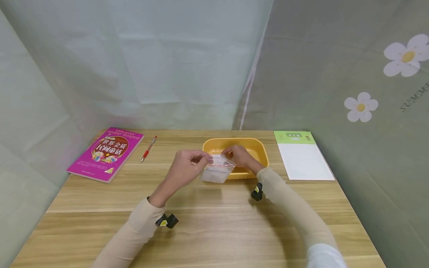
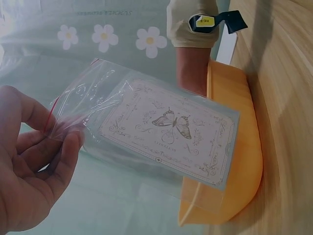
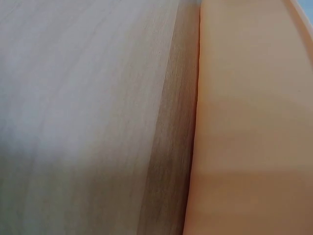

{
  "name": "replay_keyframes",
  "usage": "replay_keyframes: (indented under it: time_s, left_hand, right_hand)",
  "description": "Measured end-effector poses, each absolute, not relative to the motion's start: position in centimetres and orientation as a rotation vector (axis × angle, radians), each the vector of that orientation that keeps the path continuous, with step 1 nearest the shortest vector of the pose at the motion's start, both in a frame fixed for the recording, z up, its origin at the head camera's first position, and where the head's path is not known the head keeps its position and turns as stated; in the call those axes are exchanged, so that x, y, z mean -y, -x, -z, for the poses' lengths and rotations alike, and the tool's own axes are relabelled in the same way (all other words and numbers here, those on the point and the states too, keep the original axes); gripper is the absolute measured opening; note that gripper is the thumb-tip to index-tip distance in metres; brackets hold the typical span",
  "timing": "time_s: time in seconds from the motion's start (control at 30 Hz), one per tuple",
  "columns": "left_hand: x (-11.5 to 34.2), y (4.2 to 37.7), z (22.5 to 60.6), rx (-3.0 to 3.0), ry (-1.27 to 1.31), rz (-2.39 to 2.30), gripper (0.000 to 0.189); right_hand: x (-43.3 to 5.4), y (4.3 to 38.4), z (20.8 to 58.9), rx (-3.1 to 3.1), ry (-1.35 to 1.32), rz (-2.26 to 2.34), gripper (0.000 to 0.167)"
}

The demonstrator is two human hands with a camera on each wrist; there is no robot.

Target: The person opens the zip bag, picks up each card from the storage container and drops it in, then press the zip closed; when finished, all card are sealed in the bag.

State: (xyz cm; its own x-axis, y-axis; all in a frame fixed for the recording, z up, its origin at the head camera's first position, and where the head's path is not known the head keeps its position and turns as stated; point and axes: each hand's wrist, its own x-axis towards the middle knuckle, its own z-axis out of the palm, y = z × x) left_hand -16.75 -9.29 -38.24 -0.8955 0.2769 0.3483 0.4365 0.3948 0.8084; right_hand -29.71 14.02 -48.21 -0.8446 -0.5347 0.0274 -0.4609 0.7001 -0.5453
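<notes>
My left hand pinches the top of a clear zip bag between thumb and fingers. In the left wrist view the bag has a red line along its top, and a white card with a butterfly drawing shows inside it. The bag hangs in front of the near left part of a yellow plastic basket. My right hand is over the basket with its fingers bent, just behind the bag. The bag hides it in the left wrist view, so what its fingertips hold is unclear.
A pink book lies on the left of the wooden table, with a red pen beside it. On the right lies a lined writing pad with a green top. Cloth walls stand behind and at both sides.
</notes>
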Motion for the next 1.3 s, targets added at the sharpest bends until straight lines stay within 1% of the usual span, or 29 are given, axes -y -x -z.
replay_keyframes:
  time_s: [0.53, 0.83, 1.3]
  left_hand:
    - [9.24, 16.72, 38.16, 2.494, 0.642, 1.538, 0.017]
    - [9.20, 16.75, 38.13, 2.504, 0.636, 1.522, 0.018]
    - [9.16, 16.79, 38.11, 2.516, 0.641, 1.496, 0.017]
  right_hand:
    - [-14.05, 29.68, 48.12, -2.790, 0.730, 0.787, 0.030]
    - [-13.95, 29.89, 48.33, -2.807, 0.815, 0.767, 0.027]
    - [-14.02, 29.86, 48.29, -2.825, 0.897, 0.712, 0.028]
